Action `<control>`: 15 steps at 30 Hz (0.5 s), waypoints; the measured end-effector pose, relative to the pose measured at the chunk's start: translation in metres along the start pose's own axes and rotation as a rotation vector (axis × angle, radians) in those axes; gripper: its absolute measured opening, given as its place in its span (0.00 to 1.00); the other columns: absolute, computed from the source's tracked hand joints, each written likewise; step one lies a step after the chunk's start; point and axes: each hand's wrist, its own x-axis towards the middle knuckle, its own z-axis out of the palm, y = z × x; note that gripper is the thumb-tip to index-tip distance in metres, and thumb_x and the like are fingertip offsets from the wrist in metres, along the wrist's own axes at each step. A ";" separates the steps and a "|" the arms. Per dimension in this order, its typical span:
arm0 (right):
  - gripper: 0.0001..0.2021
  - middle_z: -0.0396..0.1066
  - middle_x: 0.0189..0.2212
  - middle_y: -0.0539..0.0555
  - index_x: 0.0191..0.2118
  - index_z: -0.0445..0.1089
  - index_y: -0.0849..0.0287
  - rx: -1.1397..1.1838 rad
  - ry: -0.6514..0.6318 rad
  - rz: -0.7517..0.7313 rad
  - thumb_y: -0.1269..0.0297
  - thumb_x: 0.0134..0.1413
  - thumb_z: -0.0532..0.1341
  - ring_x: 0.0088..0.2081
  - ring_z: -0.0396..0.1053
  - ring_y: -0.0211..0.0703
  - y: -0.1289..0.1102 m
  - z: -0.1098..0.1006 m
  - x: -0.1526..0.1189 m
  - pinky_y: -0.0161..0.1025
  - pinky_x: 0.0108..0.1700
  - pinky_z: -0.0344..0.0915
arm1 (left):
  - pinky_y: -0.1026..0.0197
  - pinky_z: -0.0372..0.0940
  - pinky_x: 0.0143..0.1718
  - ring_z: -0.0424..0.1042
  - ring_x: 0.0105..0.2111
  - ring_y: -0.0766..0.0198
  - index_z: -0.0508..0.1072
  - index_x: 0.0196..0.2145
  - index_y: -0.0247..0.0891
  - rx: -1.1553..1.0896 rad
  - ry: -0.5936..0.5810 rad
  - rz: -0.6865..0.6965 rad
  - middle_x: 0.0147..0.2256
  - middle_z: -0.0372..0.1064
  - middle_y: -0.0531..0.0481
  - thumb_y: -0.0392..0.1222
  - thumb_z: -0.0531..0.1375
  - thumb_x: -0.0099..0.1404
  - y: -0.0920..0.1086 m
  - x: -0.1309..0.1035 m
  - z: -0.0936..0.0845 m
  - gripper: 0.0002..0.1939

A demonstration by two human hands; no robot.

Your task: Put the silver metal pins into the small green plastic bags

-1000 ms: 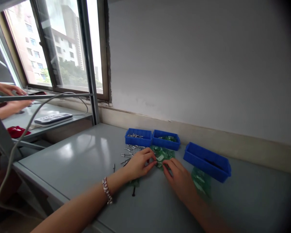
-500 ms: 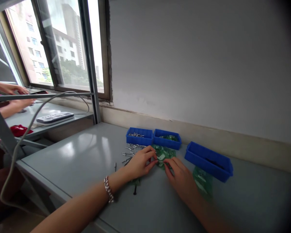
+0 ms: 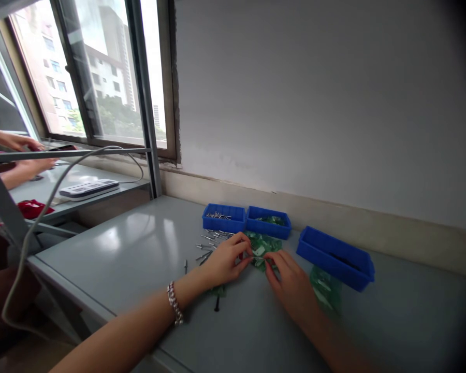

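Observation:
My left hand (image 3: pixel 225 261), with a bead bracelet on the wrist, and my right hand (image 3: pixel 291 282) meet over a pile of small green plastic bags (image 3: pixel 264 243) on the grey table (image 3: pixel 140 243). Between the fingertips of both hands is a thin metal pin (image 3: pixel 257 257), pinched at its two ends. Loose metal pins (image 3: pixel 209 243) lie scattered just left of my left hand. Whether a bag is also gripped is too small to tell.
Three blue bins stand along the back: one with pins (image 3: pixel 223 217), one with green bags (image 3: pixel 268 222), a larger one (image 3: pixel 336 257) to the right. More green bags (image 3: pixel 325 290) lie beside my right wrist. A co-worker's hands (image 3: pixel 19 155) work at the left bench near a power strip (image 3: pixel 88 189).
My two hands have drawn slightly closer together over the green bags. The view has hardly shifted.

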 end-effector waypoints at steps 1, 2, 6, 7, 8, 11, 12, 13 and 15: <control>0.10 0.64 0.30 0.54 0.34 0.63 0.60 -0.004 0.006 -0.002 0.68 0.56 0.46 0.33 0.64 0.41 0.000 0.000 0.000 0.36 0.32 0.61 | 0.64 0.60 0.34 0.61 0.31 0.69 0.64 0.33 0.35 0.005 0.000 -0.001 0.38 0.58 0.48 0.35 0.52 0.59 0.000 0.000 0.000 0.04; 0.10 0.64 0.30 0.54 0.34 0.63 0.60 -0.008 0.011 -0.003 0.68 0.56 0.46 0.33 0.64 0.41 -0.001 0.000 0.000 0.35 0.31 0.61 | 0.64 0.61 0.34 0.61 0.31 0.69 0.64 0.33 0.35 0.012 0.000 -0.003 0.38 0.58 0.47 0.36 0.51 0.59 0.000 0.000 0.001 0.04; 0.09 0.64 0.29 0.54 0.34 0.63 0.60 -0.010 0.024 -0.005 0.69 0.56 0.47 0.33 0.64 0.41 -0.002 -0.001 0.001 0.35 0.32 0.61 | 0.63 0.61 0.33 0.62 0.30 0.69 0.64 0.34 0.35 0.027 -0.004 -0.017 0.38 0.58 0.47 0.37 0.51 0.60 0.000 0.000 0.000 0.05; 0.09 0.64 0.29 0.54 0.34 0.63 0.60 -0.010 0.027 -0.006 0.69 0.56 0.47 0.33 0.64 0.41 -0.002 -0.001 0.001 0.35 0.32 0.61 | 0.63 0.61 0.33 0.62 0.30 0.69 0.64 0.34 0.35 0.030 -0.008 -0.022 0.38 0.58 0.47 0.37 0.50 0.60 0.000 0.000 0.000 0.05; 0.09 0.64 0.29 0.54 0.34 0.63 0.60 -0.011 0.032 -0.007 0.69 0.56 0.47 0.32 0.64 0.41 -0.002 -0.001 0.001 0.35 0.32 0.61 | 0.63 0.61 0.33 0.62 0.30 0.69 0.64 0.34 0.35 0.033 -0.011 -0.026 0.38 0.58 0.47 0.37 0.50 0.60 0.001 0.000 0.000 0.06; 0.09 0.64 0.28 0.54 0.33 0.63 0.60 -0.012 0.044 -0.010 0.69 0.55 0.47 0.32 0.64 0.41 -0.003 -0.001 0.001 0.35 0.31 0.61 | 0.63 0.61 0.34 0.62 0.30 0.69 0.65 0.35 0.35 0.044 -0.015 -0.033 0.38 0.58 0.47 0.37 0.51 0.60 0.001 0.000 0.000 0.06; 0.09 0.64 0.28 0.53 0.33 0.63 0.60 -0.011 0.047 -0.010 0.69 0.55 0.47 0.32 0.64 0.41 -0.004 -0.001 0.002 0.35 0.31 0.61 | 0.63 0.61 0.34 0.62 0.30 0.69 0.65 0.35 0.35 0.048 -0.013 -0.033 0.38 0.58 0.47 0.37 0.50 0.60 0.000 0.000 0.000 0.06; 0.09 0.64 0.28 0.53 0.33 0.63 0.60 -0.009 0.052 -0.009 0.69 0.55 0.47 0.32 0.64 0.40 -0.004 -0.002 0.002 0.35 0.31 0.60 | 0.63 0.61 0.34 0.62 0.30 0.69 0.65 0.35 0.36 0.051 -0.011 -0.033 0.38 0.58 0.47 0.37 0.51 0.60 0.000 0.000 0.000 0.06; 0.08 0.64 0.28 0.53 0.33 0.63 0.60 -0.001 0.052 -0.007 0.69 0.55 0.47 0.32 0.64 0.40 -0.005 -0.002 0.002 0.35 0.31 0.60 | 0.63 0.61 0.34 0.62 0.30 0.69 0.65 0.35 0.36 0.053 -0.007 -0.034 0.39 0.58 0.47 0.37 0.50 0.60 0.000 0.000 0.001 0.06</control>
